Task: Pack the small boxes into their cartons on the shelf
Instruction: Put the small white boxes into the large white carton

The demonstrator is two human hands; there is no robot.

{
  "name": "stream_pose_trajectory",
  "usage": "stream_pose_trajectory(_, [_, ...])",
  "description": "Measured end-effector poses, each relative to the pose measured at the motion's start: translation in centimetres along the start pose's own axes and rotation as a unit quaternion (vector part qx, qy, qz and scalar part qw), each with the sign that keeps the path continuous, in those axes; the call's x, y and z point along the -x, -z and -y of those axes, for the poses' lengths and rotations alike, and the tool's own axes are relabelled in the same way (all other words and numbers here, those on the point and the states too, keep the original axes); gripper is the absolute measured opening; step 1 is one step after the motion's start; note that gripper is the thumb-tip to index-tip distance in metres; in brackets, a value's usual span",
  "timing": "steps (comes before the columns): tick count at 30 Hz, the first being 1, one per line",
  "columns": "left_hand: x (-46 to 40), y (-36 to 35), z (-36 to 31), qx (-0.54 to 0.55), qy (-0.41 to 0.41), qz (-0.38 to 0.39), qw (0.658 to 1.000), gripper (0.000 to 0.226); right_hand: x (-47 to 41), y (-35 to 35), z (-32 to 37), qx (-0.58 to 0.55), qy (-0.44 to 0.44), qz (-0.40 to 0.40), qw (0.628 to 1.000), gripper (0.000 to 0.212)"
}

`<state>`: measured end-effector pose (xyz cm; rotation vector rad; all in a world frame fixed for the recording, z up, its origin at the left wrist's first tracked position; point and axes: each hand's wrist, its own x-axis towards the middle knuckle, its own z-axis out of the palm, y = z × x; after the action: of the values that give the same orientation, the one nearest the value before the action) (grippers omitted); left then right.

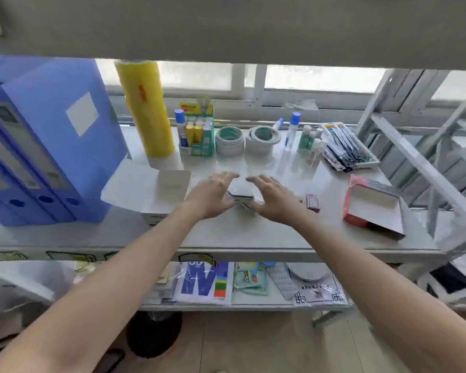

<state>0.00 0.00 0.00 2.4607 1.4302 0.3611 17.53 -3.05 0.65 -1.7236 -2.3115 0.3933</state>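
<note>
A small pile of little grey and white boxes (241, 196) lies on the white shelf (253, 235) between my hands. My left hand (213, 195) cups the pile from the left with fingers spread. On the pile's right side my right hand (272, 200) presses in, fingers also apart. The hands hide part of the pile. One small red box (313, 202) lies alone just right of my right hand. An open white carton (170, 189) stands left of my left hand. A red carton (371, 205) with its flap open lies on its side at the right.
Blue file boxes (38, 141) fill the shelf's left end beside a tall yellow roll (145, 109). Glue sticks (197, 130), tape rolls (230, 140), bottles (292, 130) and a pen tray (345, 146) line the back. A metal ladder (420, 146) leans at the right.
</note>
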Motion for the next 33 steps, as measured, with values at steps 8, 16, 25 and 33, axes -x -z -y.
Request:
stream_pose_trajectory(8, [-2.9, -2.8, 2.2, -0.023, -0.032, 0.037, 0.999, 0.056, -2.4, -3.3, -1.2, -0.058, -0.065, -0.007, 0.996, 0.055])
stream_pose_trajectory(16, [-3.9, -4.2, 2.7, -0.023, -0.034, 0.006, 0.999, 0.048, -3.7, -5.1, -1.8, -0.107, -0.072, -0.033, 0.991, 0.051])
stream_pose_trajectory(25, [-3.1, -3.2, 3.7, 0.153, -0.037, -0.007, 0.987, 0.056, -3.3, -3.5, -2.4, -0.278, -0.085, -0.096, 0.952, 0.053])
stream_pose_trajectory(33, [-2.3, -2.7, 1.6, 0.506, 0.139, 0.009, 0.851, 0.031, -3.3, -2.1, -1.8, -0.417, -0.123, -0.127, 0.892, 0.037])
